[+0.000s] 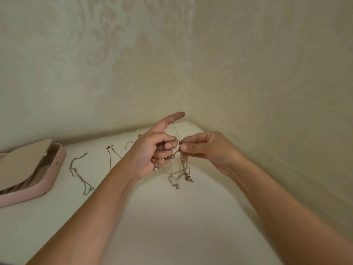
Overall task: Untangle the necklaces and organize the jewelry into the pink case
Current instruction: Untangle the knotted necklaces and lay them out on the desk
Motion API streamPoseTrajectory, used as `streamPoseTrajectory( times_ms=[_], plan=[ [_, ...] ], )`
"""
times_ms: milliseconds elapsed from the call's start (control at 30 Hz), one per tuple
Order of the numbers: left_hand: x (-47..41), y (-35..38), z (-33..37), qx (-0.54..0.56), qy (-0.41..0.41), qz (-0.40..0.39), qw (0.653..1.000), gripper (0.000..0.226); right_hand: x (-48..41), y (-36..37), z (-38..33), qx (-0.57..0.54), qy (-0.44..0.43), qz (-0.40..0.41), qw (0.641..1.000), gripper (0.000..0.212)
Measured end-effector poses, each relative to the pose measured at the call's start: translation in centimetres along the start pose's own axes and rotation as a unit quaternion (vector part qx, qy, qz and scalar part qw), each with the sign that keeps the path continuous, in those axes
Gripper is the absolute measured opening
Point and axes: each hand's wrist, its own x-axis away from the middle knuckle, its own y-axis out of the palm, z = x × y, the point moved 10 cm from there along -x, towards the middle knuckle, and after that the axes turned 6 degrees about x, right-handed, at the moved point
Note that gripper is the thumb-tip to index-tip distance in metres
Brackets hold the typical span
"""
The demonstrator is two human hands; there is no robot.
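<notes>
Necklaces, thin gold and silver chains with small pendants, hang as one tangle between both hands, just above the white surface. The left hand pinches a chain, with a loop over its straight forefinger. The right hand pinches the knot with its fingers. The pink case lies open at 9 o'clock. The walls meet at 12 o'clock, and bare surface spreads toward 6 o'clock.

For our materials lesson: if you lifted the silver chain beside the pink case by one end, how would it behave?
Probably floppy: the silver chain lies in loose, wavy loops on the table. Likely light, since its links look very fine. It may snag easily, like the tangled necklaces nearby.
</notes>
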Motion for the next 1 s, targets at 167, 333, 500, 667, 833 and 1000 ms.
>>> streamPoseTrajectory(
  times_ms=[167, 333, 500, 667, 833, 1000],
  plan=[
    [-0.2, -1.0, 0.0, -0.197, 0.021, 0.068, 0.978, 0.055, 0.4, -1.1, -0.7, 0.144, -0.024, 0.063, 0.987, 0.009],
    [-0.2, -0.9, 0.3, -0.322, 0.067, 0.090, 0.940, 0.070, 0.6, -0.8, -1.5, 0.226, -0.055, 0.088, 0.969, 0.010],
    [-0.6, -1.7, 0.0, -0.287, 0.082, 0.097, 0.949, 0.075, 0.8, -1.2, -1.9, 0.237, -0.071, 0.106, 0.963, 0.014],
    [-0.8, -2.1, 0.1, -0.272, 0.094, 0.107, 0.952, 0.073, 0.6, -1.1, -2.1, 0.232, -0.082, 0.105, 0.964, 0.012],
    [-0.8, -2.0, 0.2, -0.275, 0.101, 0.108, 0.950, 0.073, 0.9, -0.9, -2.5, 0.258, -0.111, 0.109, 0.954, 0.012],
    [-0.9, -2.2, 0.0, -0.278, 0.105, 0.107, 0.949, 0.074, 1.1, -1.0, -3.5, 0.302, -0.157, 0.128, 0.932, 0.010]
  ],
)
